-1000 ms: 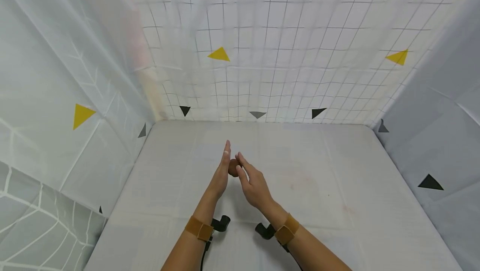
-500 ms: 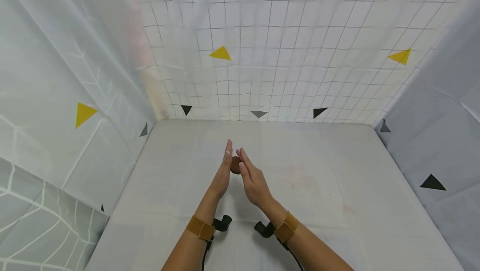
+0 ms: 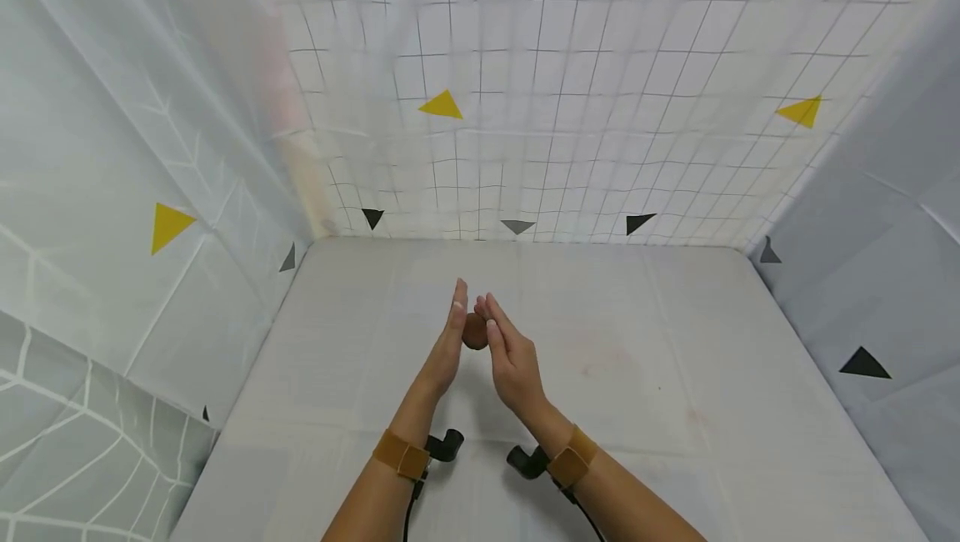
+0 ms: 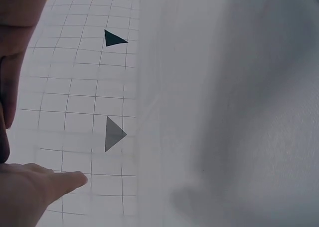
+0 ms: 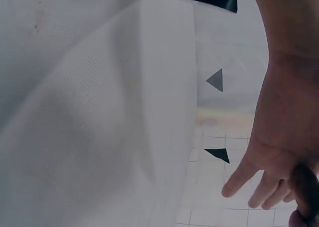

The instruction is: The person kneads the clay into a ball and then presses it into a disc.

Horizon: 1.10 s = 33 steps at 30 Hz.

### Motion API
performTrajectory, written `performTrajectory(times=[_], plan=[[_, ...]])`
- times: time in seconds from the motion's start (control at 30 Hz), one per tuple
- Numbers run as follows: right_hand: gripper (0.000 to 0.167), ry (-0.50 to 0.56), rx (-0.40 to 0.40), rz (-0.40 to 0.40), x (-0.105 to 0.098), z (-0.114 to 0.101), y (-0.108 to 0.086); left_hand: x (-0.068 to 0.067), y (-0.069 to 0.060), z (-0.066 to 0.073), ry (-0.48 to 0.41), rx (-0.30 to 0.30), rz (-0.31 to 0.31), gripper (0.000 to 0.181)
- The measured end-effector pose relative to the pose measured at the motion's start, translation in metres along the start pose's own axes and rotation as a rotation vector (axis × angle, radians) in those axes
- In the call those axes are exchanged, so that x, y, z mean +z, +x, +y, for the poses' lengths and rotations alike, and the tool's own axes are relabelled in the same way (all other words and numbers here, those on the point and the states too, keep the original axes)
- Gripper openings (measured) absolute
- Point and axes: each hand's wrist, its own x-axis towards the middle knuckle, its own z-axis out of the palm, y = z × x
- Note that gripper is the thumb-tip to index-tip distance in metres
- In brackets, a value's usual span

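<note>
A small brown ball, of a material I cannot tell, sits between the two palms above the white-covered table. My left hand stands on edge with straight fingers, its palm against the ball's left side. From the right, my right hand touches the ball with nearly straight fingers, thumb near its top. In the right wrist view the ball shows dark against the left palm. The left wrist view catches the left hand at the top and the right hand below; the ball is mostly hidden there.
White cloth covers the table. A grid-patterned curtain rises behind it, with sheets on both sides bearing yellow, black and grey triangles. Each wrist wears a brown strap with a black camera and cable.
The right hand has slid slightly forward along the ball, its thumb shifting up and right. The left hand stays nearly still. The ball remains between the palms.
</note>
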Motion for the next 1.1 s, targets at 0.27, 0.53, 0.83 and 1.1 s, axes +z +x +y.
performTrajectory(times=[0.27, 0.53, 0.83, 1.1], plan=[[0.044, 0.033, 0.024, 0.085, 0.0, -0.024, 0.007, 0.005, -0.001, 0.003, -0.036, 0.061, -0.039, 0.062], [0.041, 0.075, 0.071, 0.033, -0.001, -0.031, 0.009, 0.005, -0.003, 0.004, -0.026, 0.059, -0.033, 0.072], [0.051, 0.11, 0.147, -0.109, 0.0, -0.033, 0.005, 0.003, -0.004, 0.002, -0.001, 0.054, 0.011, 0.072], [0.049, 0.107, 0.091, -0.098, 0.002, -0.035, -0.002, 0.0, -0.005, 0.004, -0.022, 0.01, 0.04, 0.07]])
